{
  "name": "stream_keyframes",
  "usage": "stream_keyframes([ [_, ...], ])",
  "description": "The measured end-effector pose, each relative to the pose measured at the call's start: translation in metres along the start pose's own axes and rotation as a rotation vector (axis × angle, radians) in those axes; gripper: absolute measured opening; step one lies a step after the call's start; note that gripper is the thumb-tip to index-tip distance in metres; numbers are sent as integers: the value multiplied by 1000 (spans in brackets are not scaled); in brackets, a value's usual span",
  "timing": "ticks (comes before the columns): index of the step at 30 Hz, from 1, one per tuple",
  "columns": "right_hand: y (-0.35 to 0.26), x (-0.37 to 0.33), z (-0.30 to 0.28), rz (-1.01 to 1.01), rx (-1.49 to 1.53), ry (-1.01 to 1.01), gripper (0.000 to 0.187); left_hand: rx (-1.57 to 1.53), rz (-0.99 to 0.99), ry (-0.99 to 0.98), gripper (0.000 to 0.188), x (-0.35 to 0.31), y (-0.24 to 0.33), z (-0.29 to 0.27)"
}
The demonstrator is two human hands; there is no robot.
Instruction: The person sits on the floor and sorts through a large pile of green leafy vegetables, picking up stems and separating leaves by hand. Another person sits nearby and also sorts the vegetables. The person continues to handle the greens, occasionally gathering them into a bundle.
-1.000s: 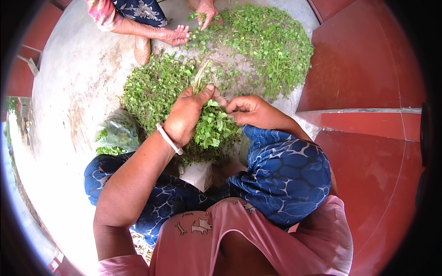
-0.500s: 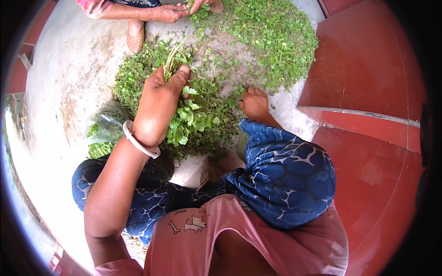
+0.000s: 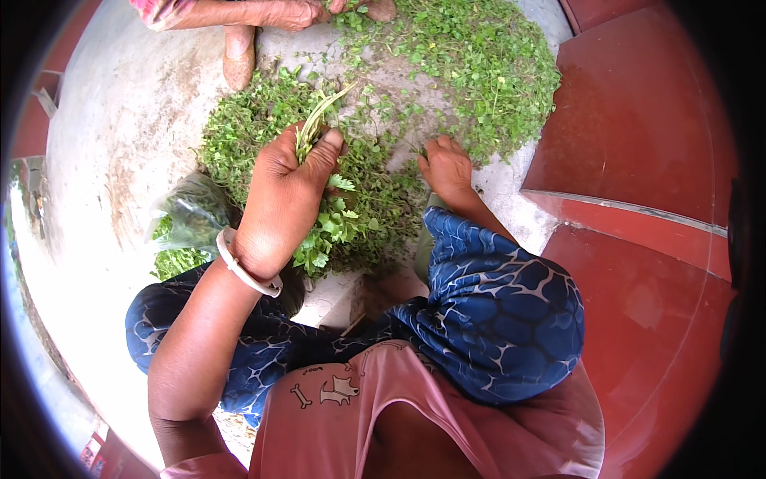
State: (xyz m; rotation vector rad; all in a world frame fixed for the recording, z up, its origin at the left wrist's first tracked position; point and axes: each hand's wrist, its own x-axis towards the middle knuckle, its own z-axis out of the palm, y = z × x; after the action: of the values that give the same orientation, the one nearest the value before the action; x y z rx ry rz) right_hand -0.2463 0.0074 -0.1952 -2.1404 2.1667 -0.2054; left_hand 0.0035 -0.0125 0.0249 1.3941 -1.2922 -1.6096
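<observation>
1. The left hand (image 3: 283, 199) is closed around a bunch of leafy green stems (image 3: 323, 188), fingers wrapped over it and the thumb pressed on the far side.
2. The bunch's long axis runs from the near side to the far side of the concrete floor (image 3: 120, 144), tilted a little to the right. The pale cut stem ends stick out beyond the fingertips, pointing away from the person; the leafy tops hang out below the heel of the hand, toward the person's knees.
3. One bunch is held. It sits above the near pile of loose greens (image 3: 255, 128), close to the middle of the floor.
4. The right hand (image 3: 447, 168) lies palm down on the floor at the near edge of the far pile of greens (image 3: 471, 56), fingers bent down into the leaves; whether they pinch anything cannot be told.
5. Two spreads of loose greens lie on the floor, the far one reaching toward the red step (image 3: 638, 120) at the right edge.
6. One clear plastic bag (image 3: 187, 215) with greens inside lies left of the left wrist, which wears one white bangle (image 3: 247, 271).
7. Another person's hand (image 3: 291, 12) and one foot (image 3: 238, 56) show at the far edge of the floor.
</observation>
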Motion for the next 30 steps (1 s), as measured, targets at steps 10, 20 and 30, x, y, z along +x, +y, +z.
stream_keyframes([
  [10,7,8,-6,90,307,-124,20,95,54,-32,21,4,-13,-3],
  [20,-3,4,-111,151,1165,-590,18,547,350,-99,22,4,-22,9],
  [30,-28,2,-174,-35,1262,-745,17,1019,766,-307,54,2,-19,24],
])
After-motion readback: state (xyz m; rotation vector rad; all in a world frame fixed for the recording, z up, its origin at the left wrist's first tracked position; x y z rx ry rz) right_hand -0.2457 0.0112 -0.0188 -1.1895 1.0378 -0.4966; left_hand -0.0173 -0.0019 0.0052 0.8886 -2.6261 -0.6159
